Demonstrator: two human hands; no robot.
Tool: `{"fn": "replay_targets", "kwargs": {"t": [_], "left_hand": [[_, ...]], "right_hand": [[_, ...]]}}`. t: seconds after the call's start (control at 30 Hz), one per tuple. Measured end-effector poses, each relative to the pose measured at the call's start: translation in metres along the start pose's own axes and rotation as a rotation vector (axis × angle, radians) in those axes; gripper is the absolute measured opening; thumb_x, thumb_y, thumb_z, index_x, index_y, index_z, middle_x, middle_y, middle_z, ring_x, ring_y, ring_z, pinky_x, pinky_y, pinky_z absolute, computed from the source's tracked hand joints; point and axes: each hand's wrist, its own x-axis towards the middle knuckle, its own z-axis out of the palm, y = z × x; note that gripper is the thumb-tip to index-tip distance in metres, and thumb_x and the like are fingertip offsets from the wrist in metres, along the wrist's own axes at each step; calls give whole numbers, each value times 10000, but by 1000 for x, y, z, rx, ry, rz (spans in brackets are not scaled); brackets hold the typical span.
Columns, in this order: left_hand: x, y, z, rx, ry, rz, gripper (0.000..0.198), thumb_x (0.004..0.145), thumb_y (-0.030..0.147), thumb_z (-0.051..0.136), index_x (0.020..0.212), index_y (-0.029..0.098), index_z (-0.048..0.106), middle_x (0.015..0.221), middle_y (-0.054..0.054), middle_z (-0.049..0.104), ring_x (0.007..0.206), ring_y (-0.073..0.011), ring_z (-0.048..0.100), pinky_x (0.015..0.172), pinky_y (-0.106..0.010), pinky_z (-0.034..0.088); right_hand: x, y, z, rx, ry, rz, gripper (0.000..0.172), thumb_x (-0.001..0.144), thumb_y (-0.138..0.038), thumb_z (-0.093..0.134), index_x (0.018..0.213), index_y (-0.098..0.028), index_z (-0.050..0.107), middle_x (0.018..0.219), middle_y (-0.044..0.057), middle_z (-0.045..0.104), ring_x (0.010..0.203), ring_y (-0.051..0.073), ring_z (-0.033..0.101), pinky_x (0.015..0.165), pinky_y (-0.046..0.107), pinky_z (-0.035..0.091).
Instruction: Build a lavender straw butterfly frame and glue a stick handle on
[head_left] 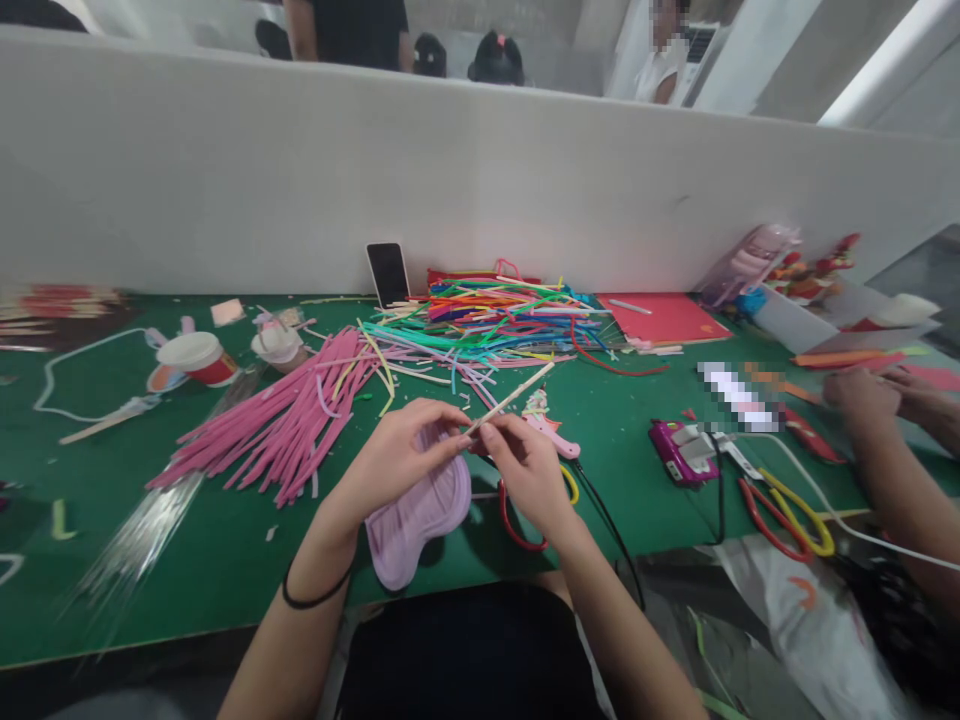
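Observation:
Both hands meet above the front of the green table. My left hand (411,450) pinches the lower end of a thin pale stick (517,394), which slants up to the right. Fingers of my right hand (525,462) are closed on the same stick close to its lower end. Beneath my left hand lies a lilac, rounded tray-like piece (420,515). Scissors with red and yellow handles (514,525) are partly hidden under my right hand. Just beyond it rests a pink glue gun (559,437) with a black cord.
Pink strips (277,420) lie left, near a paper cup (196,358). Behind are a multicoloured strip pile (495,315) and a phone (388,274). A purple power socket (681,452), more scissors (787,515) and another person's hands (862,395) are at right.

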Motion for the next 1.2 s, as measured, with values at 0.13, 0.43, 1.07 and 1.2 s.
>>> {"fn": "replay_targets", "kwargs": {"t": [0.13,0.43,1.07,1.2], "left_hand": [[-1,-1,5,11,2,54,176,911,383,638,942,247,746,1015,-32,761,1122,-230,651,993,-366,488],[-14,-19,8,7,165,-44,273,970,395,546,1108,246,729,1180,-60,732,1203,-232,624,1062,-404,466],[-82,-14,25,376,345,-50,564,884,86,509,1405,300,551,1340,-22,670,1184,-236,664,1026,-336,531],[-70,-17,1,556,440,140,546,925,60,478,1408,299,563,1340,-30,671,1204,-233,657,1023,-336,526]], "right_hand": [[6,-2,-5,124,75,57,246,871,-457,686,960,-228,686,826,14,711,713,166,690,686,305,568],[8,1,-9,176,103,112,313,861,-505,684,963,-210,670,839,36,753,678,162,712,660,307,597],[8,-23,-7,178,-13,-8,431,881,-486,672,1254,-290,582,1246,72,694,957,212,727,772,352,603],[7,-34,-11,155,73,-86,430,900,-472,652,1290,-307,573,1301,80,644,1068,230,690,859,380,594]]}}
